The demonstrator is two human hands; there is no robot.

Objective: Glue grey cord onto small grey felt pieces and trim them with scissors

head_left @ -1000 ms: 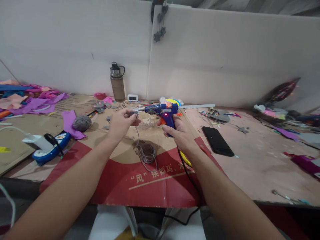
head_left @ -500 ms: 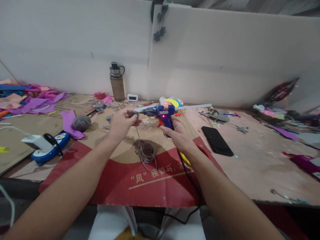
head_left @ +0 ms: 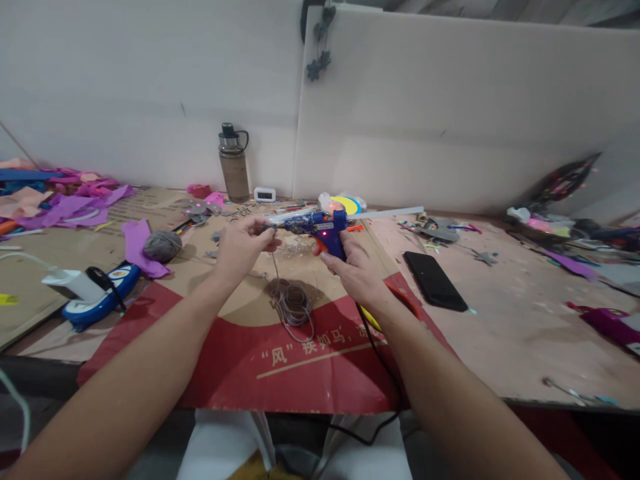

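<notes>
While both forearms reach forward from the lower corners of the head view, the left hand (head_left: 240,248) and the right hand (head_left: 357,270) meet above the middle of the table (head_left: 500,320). The left hand is raised, its thumb and fingertips turned to the right. The right hand lies slightly lower, its back towards the camera.

The table is littered. A red-printed cardboard (head_left: 300,360) lies under the hands, a phone (head_left: 434,281) lies face down to the right, and a yarn ball (head_left: 162,245) and purple felt scraps (head_left: 65,203) lie to the left. A bottle (head_left: 234,163) and a small clock (head_left: 265,195) stand at the back, against white wall panels (head_left: 450,120).

The left fingers are pinched together on the end of a grey cord (head_left: 291,303), which hangs down to a loose coil on the cardboard between the hands. The right fingers are wrapped tight around the grip of a blue glue gun (head_left: 320,225), held off the table. Its nozzle points left, at or just beside the pinched cord end; contact cannot be told. A red lamp glows on its body, and a glue stick (head_left: 395,213) projects from its rear to the right.
</notes>
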